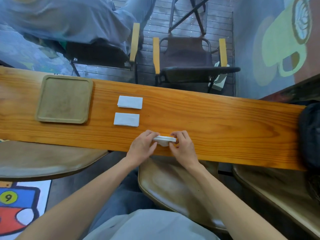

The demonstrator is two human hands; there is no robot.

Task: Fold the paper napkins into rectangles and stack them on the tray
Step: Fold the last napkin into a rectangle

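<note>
A white paper napkin (164, 140) is pinched between both my hands, lifted a little off the wooden table near its front edge, partly folded. My left hand (142, 146) grips its left end and my right hand (183, 146) grips its right end. Two napkins folded into rectangles lie flat on the table beyond my hands, one (126, 119) nearer and one (130, 102) farther. The square wooden tray (44, 116) sits at the left of the table with nothing on it.
The long wooden table (207, 118) runs left to right. A dark bag (310, 135) rests at its right end. Folding chairs (187, 54) stand beyond the far edge, and a person sits in the left one. Wooden stools (173, 184) are below.
</note>
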